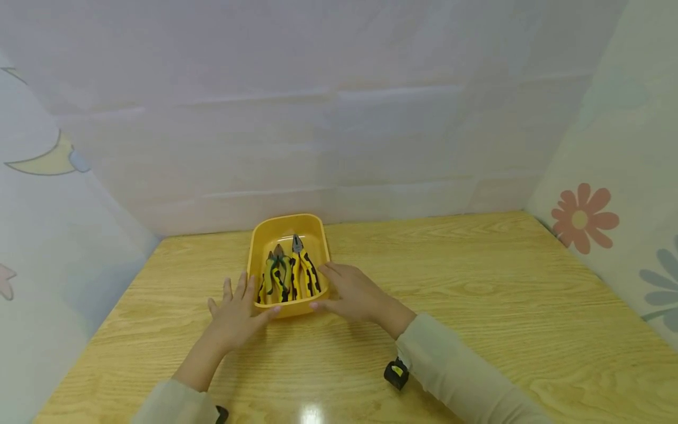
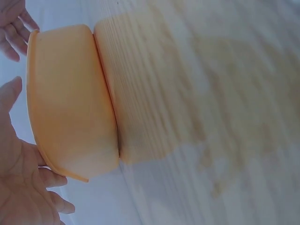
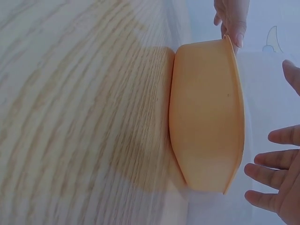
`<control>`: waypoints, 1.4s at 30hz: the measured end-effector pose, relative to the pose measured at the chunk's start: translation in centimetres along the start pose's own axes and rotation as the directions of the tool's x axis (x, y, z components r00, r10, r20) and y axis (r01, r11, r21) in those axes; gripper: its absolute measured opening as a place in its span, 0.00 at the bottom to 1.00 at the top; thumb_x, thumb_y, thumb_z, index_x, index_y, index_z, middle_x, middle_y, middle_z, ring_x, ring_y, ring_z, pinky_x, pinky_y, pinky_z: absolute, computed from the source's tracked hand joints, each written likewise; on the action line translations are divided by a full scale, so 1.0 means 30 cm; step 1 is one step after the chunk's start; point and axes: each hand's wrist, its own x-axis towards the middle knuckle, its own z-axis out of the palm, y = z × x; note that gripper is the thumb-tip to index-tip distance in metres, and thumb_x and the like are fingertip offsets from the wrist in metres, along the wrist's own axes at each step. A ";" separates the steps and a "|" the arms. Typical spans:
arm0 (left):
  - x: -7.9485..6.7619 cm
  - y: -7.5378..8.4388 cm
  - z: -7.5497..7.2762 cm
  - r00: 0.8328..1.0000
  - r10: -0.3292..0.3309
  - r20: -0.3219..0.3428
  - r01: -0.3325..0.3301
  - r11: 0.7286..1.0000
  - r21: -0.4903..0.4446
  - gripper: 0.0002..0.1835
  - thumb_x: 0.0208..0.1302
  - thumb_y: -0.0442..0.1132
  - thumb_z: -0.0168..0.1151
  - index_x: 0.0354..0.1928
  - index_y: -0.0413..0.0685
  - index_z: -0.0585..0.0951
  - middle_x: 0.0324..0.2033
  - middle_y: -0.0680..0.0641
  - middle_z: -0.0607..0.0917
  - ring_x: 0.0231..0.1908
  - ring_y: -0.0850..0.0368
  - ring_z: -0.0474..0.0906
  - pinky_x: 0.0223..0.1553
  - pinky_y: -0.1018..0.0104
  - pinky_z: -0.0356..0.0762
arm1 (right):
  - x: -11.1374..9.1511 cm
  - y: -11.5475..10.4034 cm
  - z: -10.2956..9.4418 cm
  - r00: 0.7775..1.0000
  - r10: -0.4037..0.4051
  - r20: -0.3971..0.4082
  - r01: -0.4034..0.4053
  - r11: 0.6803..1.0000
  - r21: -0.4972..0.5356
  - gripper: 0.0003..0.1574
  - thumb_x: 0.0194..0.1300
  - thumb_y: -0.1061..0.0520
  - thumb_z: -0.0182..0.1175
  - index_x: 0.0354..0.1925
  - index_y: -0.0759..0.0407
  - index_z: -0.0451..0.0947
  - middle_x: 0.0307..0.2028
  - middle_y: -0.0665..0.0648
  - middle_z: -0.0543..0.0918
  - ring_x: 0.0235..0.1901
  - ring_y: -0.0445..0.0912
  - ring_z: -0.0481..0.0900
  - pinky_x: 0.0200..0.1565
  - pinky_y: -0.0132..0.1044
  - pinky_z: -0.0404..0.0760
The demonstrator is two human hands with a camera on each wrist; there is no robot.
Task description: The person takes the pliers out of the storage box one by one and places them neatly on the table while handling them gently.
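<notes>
A yellow plastic tub [image 1: 286,224] stands on the wooden table against the back wall. Inside lie several pairs of pliers [image 1: 296,271], with yellow-and-black handles and dark metal heads toward the wall. My left hand [image 1: 235,321] is at the tub's near left corner, fingers spread; in the left wrist view the fingers of this hand [image 2: 26,173] lie right at the rim. On the other side, my right hand [image 1: 355,291] is beside the near right corner. The right wrist view shows its fingers [image 3: 267,176] spread and straight, close to the tub's rim [image 3: 241,117].
The wood-grain table [image 1: 450,282] extends to both sides and in front of the tub. A pale covered wall [image 1: 339,147] rises behind it, and printed side walls bear a red flower [image 1: 580,219] and a moon [image 1: 47,158]. Dark wrist devices [image 1: 396,374] hang under the sleeves.
</notes>
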 end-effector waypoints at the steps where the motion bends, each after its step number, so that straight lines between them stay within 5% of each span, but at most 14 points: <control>1: 0.000 0.001 0.000 1.000 0.000 -0.002 0.000 1.000 -0.003 0.49 0.54 0.68 0.38 0.64 0.34 0.48 0.62 0.32 0.42 0.58 0.29 0.29 0.43 0.27 0.25 | 0.002 -0.002 -0.001 1.000 -0.001 0.000 0.001 1.000 -0.001 0.50 0.54 0.30 0.45 0.63 0.61 0.53 0.60 0.63 0.59 0.58 0.54 0.57 0.57 0.44 0.56; 20: 0.006 0.013 -0.006 0.997 -0.061 0.036 0.063 0.996 -0.065 0.45 0.57 0.65 0.38 0.64 0.35 0.47 0.63 0.34 0.40 0.58 0.29 0.29 0.42 0.26 0.29 | 0.021 -0.023 -0.012 1.000 0.029 0.013 -0.029 0.999 0.033 0.49 0.56 0.30 0.43 0.63 0.62 0.52 0.60 0.61 0.59 0.59 0.53 0.57 0.57 0.43 0.56; 42: 0.002 0.019 -0.009 0.989 -0.088 0.116 0.099 0.991 -0.094 0.46 0.58 0.66 0.35 0.65 0.37 0.40 0.63 0.40 0.31 0.58 0.29 0.33 0.42 0.26 0.34 | 0.076 -0.044 0.003 0.998 0.048 0.044 -0.056 0.975 0.215 0.48 0.55 0.32 0.46 0.62 0.63 0.53 0.60 0.59 0.60 0.58 0.50 0.58 0.56 0.41 0.59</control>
